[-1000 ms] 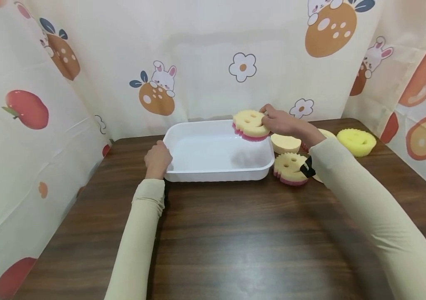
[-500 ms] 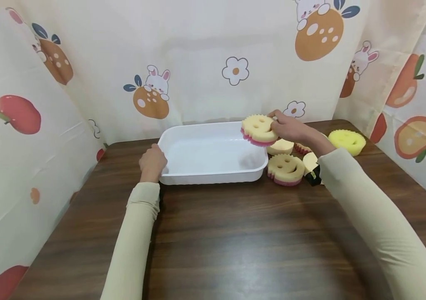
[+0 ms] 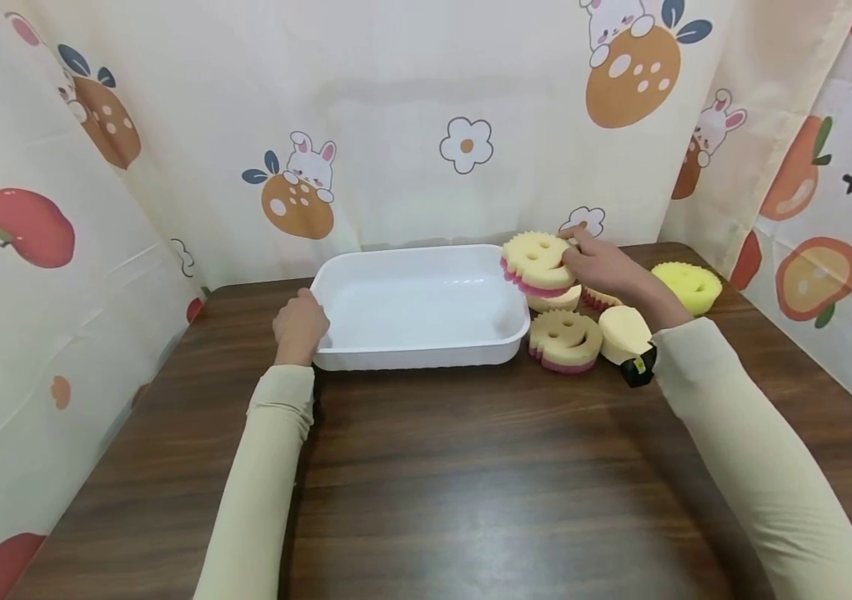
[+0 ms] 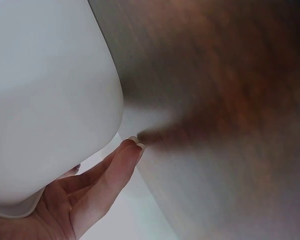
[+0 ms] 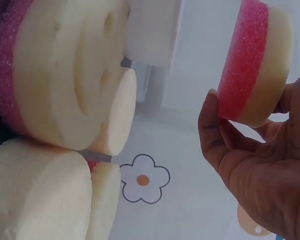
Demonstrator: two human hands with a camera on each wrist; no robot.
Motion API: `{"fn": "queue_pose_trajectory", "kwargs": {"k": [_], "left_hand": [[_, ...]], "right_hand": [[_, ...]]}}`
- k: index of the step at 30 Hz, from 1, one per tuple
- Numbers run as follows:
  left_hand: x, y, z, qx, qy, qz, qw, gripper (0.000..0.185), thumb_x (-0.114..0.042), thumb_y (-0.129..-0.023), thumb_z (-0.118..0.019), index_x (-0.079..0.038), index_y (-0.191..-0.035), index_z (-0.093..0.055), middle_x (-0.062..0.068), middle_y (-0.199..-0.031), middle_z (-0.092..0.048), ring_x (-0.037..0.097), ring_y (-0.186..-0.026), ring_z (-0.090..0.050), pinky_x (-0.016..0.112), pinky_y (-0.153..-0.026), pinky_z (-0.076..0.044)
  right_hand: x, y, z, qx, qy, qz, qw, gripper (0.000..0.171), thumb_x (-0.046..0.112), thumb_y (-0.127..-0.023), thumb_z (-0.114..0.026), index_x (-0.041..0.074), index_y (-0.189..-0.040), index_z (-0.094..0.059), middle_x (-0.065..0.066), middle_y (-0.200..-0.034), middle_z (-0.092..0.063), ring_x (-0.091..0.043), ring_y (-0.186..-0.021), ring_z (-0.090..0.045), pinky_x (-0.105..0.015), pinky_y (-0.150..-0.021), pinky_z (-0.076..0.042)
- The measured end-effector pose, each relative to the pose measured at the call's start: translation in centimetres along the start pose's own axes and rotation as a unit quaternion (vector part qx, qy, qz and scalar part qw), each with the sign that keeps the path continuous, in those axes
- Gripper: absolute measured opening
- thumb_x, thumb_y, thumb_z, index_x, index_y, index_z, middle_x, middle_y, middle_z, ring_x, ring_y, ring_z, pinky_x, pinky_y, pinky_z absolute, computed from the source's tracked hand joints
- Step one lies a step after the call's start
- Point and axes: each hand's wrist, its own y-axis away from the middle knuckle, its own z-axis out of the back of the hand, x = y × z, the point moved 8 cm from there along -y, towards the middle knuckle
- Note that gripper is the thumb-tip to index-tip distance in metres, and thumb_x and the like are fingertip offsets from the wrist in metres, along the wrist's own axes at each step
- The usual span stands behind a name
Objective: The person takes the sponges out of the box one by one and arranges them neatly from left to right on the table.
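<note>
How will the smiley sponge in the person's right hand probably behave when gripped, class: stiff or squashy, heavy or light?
Probably squashy: the sponge looks like porous foam. Likely light, since the right hand holds it up by one edge. It seems unlikely to slip, as its pink layer looks coarse.

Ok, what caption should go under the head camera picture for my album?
Right hand holds a round yellow-and-pink smiley sponge beside a white plastic tray steadied by the left hand.

Right hand (image 3: 606,265) carried the smiley sponge (image 3: 538,263) rightward (off the tray (image 3: 366,354)).
</note>
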Motion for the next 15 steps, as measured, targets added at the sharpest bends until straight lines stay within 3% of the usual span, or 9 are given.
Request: {"fn": "queue_pose_trajectory", "kwargs": {"k": [6,15], "left_hand": [[0.3,-0.3,-0.1,0.000,-0.002,0.001,1.0000,0.042,-0.019,-0.102,-0.036,0.010,-0.132,-0.039,0.031,-0.112,-0.061,0.042,-0.097,-0.065,0.051,-0.082,-0.054],[-0.1,0.0,-0.1,0.010,-0.002,0.000,0.9999,0.042,-0.018,-0.102,-0.035,0.010,-0.133,-0.038,0.031,-0.113,-0.060,0.042,-0.097,-0.065,0.051,-0.083,-0.054]], "right_hand": [[-0.8,1.0,0.7,-0.014,-0.003,-0.016,1.000,0.055,0.030,-0.101,-0.027,0.010,-0.153,-0.025,-0.023,-0.134,-0.044,-0.034,-0.118,-0.042,-0.048,-0.096,-0.037],[-3.4,2.7,1.6,-0.029,0.006,-0.044,0.999,0.058,0.035,-0.102,-0.024,0.012,-0.155,-0.022,-0.028,-0.143,-0.042,-0.038,-0.124,-0.045,-0.055,-0.101,-0.040]]}}
